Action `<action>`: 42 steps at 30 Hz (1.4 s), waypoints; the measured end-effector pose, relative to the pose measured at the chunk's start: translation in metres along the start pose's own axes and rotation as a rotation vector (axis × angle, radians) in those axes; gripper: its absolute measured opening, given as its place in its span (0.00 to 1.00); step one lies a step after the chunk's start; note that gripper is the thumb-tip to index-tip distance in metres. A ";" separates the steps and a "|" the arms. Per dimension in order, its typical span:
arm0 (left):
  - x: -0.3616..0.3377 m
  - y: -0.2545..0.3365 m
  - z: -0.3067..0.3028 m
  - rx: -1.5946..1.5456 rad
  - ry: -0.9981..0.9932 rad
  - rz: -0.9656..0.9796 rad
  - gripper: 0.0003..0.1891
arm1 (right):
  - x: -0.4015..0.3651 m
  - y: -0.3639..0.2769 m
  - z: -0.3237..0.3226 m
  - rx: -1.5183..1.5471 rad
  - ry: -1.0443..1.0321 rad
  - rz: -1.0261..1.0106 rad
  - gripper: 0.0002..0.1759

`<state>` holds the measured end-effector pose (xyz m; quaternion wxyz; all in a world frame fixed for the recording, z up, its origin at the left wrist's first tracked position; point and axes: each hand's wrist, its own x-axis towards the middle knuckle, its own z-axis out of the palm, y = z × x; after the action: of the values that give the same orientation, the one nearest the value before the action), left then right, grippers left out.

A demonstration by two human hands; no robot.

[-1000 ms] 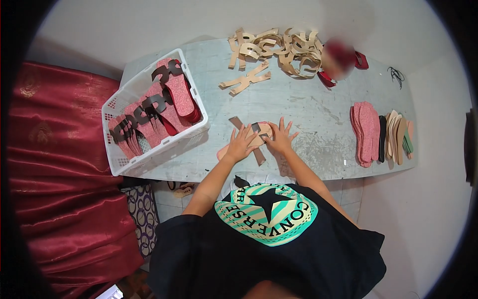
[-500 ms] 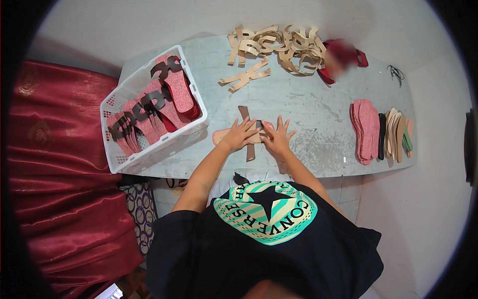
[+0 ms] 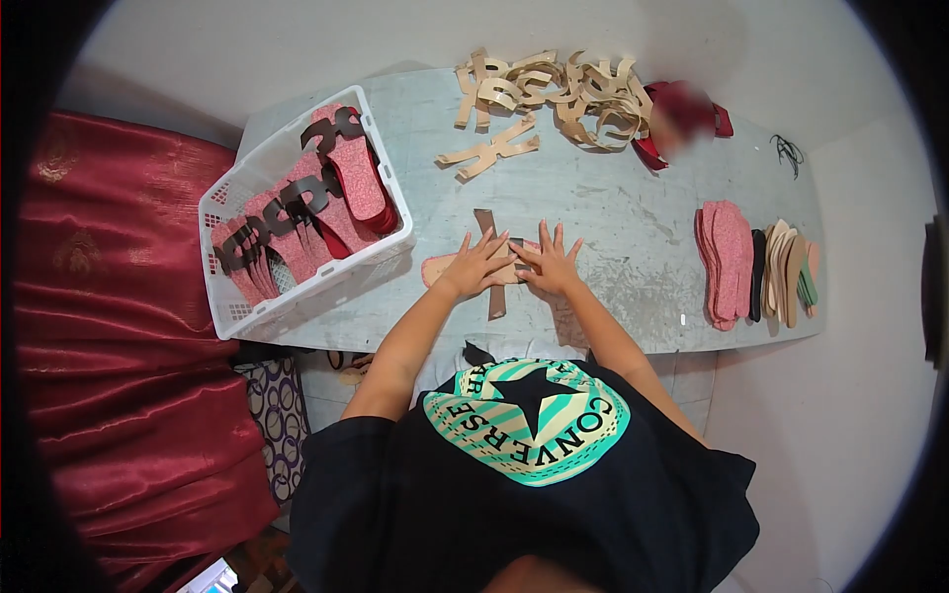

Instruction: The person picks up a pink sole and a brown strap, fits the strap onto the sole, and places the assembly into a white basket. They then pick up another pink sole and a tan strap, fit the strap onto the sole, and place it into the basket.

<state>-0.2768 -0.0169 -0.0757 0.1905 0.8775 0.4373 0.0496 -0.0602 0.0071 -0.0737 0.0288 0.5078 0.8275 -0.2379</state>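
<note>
A tan insole (image 3: 436, 272) with a pink edge lies lengthwise on the table under both hands. Across it runs a dark brown sandal strap (image 3: 497, 304), its ends sticking out above and below the insole. My left hand (image 3: 477, 268) rests flat on the insole's middle with its fingers spread. Just to the right, my right hand (image 3: 552, 267) lies with fingers apart, its thumb and fingertips on the strap piece near the insole's right part. The palms hide much of where the strap meets the insole.
A white plastic basket (image 3: 225, 318) at left holds pink soles with brown straps. Loose beige straps (image 3: 603, 99) are heaped at the table's back, beside a dark red item (image 3: 682, 117), partly blurred. Pink soles (image 3: 727, 262) and other coloured soles (image 3: 791, 267) lie at right.
My right hand has shifted slightly and its fingers have flattened and spread over the insole's right part. My left hand has stayed in nearly the same place.
</note>
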 end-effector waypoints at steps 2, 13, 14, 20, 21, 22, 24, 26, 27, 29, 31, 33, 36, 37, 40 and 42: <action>-0.001 0.000 0.000 0.001 0.005 -0.003 0.33 | 0.000 0.001 -0.001 -0.012 0.007 -0.004 0.33; -0.043 0.029 0.000 -0.157 0.145 -0.072 0.37 | 0.001 0.004 -0.001 -0.001 0.001 0.000 0.34; -0.049 0.034 -0.003 -0.213 0.135 -0.066 0.39 | 0.001 0.004 -0.001 -0.009 0.002 -0.001 0.34; -0.058 0.050 0.008 -0.138 0.271 -0.055 0.32 | 0.000 0.003 -0.003 -0.005 -0.018 0.004 0.35; -0.056 0.052 0.008 -0.115 0.320 -0.027 0.27 | 0.000 0.003 -0.003 -0.007 -0.017 0.004 0.35; -0.054 0.052 0.007 -0.115 0.322 -0.027 0.27 | 0.001 0.003 -0.002 0.001 -0.020 0.008 0.35; -0.049 0.051 0.003 -0.140 0.421 0.074 0.13 | 0.001 0.003 -0.002 0.008 -0.025 0.012 0.35; -0.045 0.052 -0.004 -0.203 0.438 0.019 0.10 | 0.000 0.002 -0.004 0.007 -0.040 0.023 0.35; -0.042 0.051 -0.009 -0.266 0.455 -0.035 0.07 | 0.000 0.002 -0.004 0.006 -0.040 0.023 0.35; -0.034 0.048 -0.014 -0.241 0.494 -0.089 0.06 | 0.001 0.002 -0.003 0.009 -0.033 0.017 0.35; -0.025 0.040 -0.013 -0.218 0.532 -0.144 0.06 | 0.001 0.001 -0.004 0.014 -0.038 0.021 0.35; -0.014 0.029 -0.009 -0.391 0.552 -0.243 0.06 | 0.000 0.002 -0.003 0.017 -0.042 0.025 0.35; -0.002 0.017 -0.003 -0.627 0.522 -0.333 0.07 | 0.003 0.001 -0.002 0.046 -0.044 0.029 0.35; 0.001 0.013 -0.001 -0.627 0.520 -0.335 0.07 | 0.003 0.000 -0.002 0.050 -0.050 0.039 0.35; 0.010 0.008 0.001 -0.530 0.510 -0.303 0.07 | 0.002 0.000 -0.003 0.057 -0.059 0.055 0.35; 0.011 0.007 0.001 -0.539 0.485 -0.359 0.07 | 0.001 -0.001 -0.003 0.063 -0.067 0.059 0.35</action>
<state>-0.2641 -0.0123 -0.0746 0.3107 0.6686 0.5871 0.3343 -0.0610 0.0091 -0.0714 0.0474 0.5243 0.8029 -0.2797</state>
